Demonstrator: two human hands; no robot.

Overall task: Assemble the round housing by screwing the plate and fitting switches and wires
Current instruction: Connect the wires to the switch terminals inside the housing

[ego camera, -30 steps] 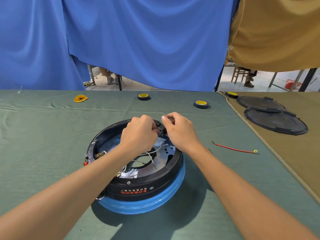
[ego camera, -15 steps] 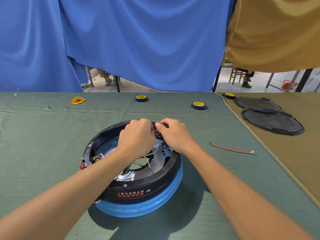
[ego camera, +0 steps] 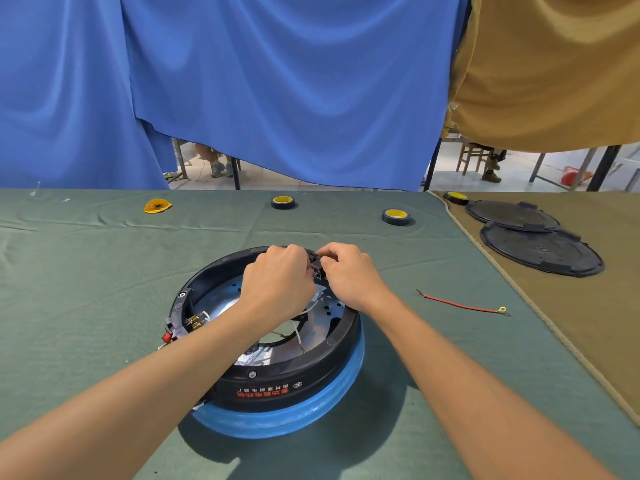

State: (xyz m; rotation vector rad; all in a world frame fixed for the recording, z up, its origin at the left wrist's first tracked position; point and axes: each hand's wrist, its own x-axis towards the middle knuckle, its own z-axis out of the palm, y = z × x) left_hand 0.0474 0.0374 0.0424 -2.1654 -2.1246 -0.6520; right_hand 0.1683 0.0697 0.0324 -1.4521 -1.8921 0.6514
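round black plastic housing [ego camera: 294,382] sits on a blue ring base [ego camera: 277,419], mid green cloth surface [ego camera: 86,271], nearer its near edge. both grips work at the part of the housing rim facing the far edge.

right grip [ego camera: 349,275] pinches a small black switch block [ego camera: 317,266] right at the rim. left grip [ego camera: 277,285] is curled up against the same block, but its fingertips are hidden behind the knuckles. can't tell whether it holds the block, a wire, or nothing.

step in hand looks like seating that switch in its rim slot. to do it well:
- square the block to the slot before pushing, no tilt
- keep the leads on the inner side so they don't get trapped under the body
- push evenly with the thumbs and brace the housing, since it may rock on the blue base
- don't tug the thin wires while pressing

inside the housing:
- shiny silver perforated metal plate [ego camera: 221,306] lies on the floor, with a large central opening
- thin white wires [ego camera: 298,336] loop loose across that opening
- brass terminals [ego camera: 195,320] sit inside the wall on the side toward the left edge
- a red switch [ego camera: 167,337] pokes out through the rim just beside them

loose red wire with a ring lug [ego camera: 460,305] lies toward the right edge, well apart from the housing, probably not yet fitted.
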